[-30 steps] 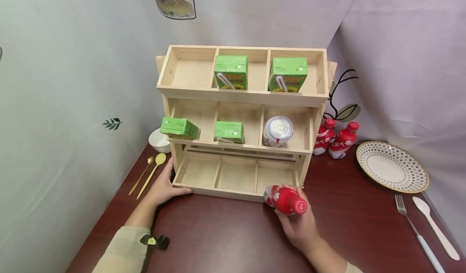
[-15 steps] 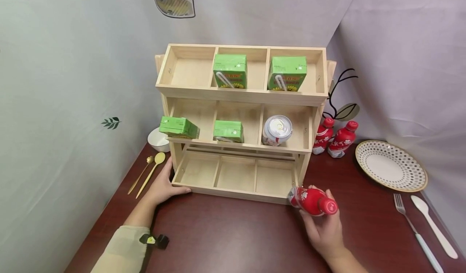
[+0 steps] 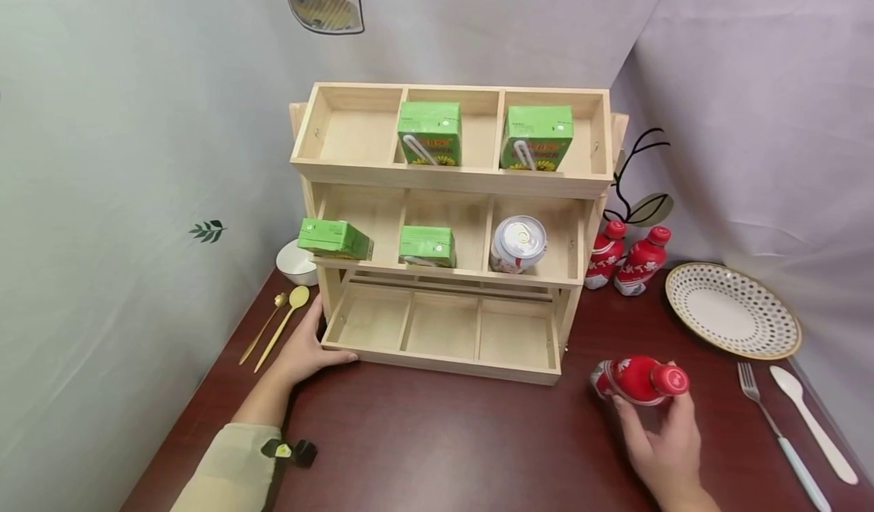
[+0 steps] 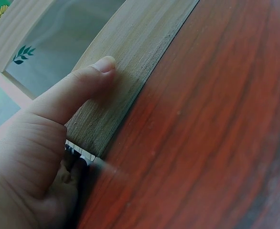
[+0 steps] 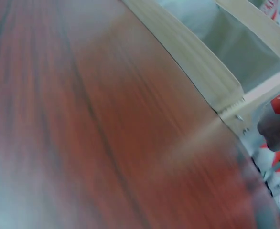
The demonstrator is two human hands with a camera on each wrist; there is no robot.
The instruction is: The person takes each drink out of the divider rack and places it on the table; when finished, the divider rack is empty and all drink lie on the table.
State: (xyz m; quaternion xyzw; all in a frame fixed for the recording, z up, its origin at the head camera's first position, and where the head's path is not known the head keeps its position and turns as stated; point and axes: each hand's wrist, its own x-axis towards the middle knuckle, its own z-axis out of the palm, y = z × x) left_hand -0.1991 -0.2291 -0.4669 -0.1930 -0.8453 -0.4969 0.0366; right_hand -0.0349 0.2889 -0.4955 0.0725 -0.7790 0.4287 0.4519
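My right hand point(image 3: 664, 440) grips a red plastic bottle point(image 3: 636, 380) with a red cap, tilted with the cap toward me, over the table to the right of the shelf. In the right wrist view only a sliver of that hand shows at the right edge. At the lower left corner of the three-tier wooden shelf point(image 3: 437, 362), my left hand point(image 3: 303, 351) holds the frame. Its thumb point(image 4: 94, 78) presses the front board of the bottom tier; the other fingers go round the side and are mostly hidden.
Green juice boxes point(image 3: 429, 134) and a silver can point(image 3: 519, 244) sit in the upper tiers. Two red bottles point(image 3: 642, 262) stand behind right, near a dotted plate point(image 3: 734, 311), fork point(image 3: 778, 428) and white spoon point(image 3: 815, 425). At left are a white bowl point(image 3: 297, 262) and two golden utensils point(image 3: 283, 326).
My right hand has carried the red bottle rightward, from in front of the bottom tier's right compartment to beyond the shelf's right end. The left hand has stayed at its corner.
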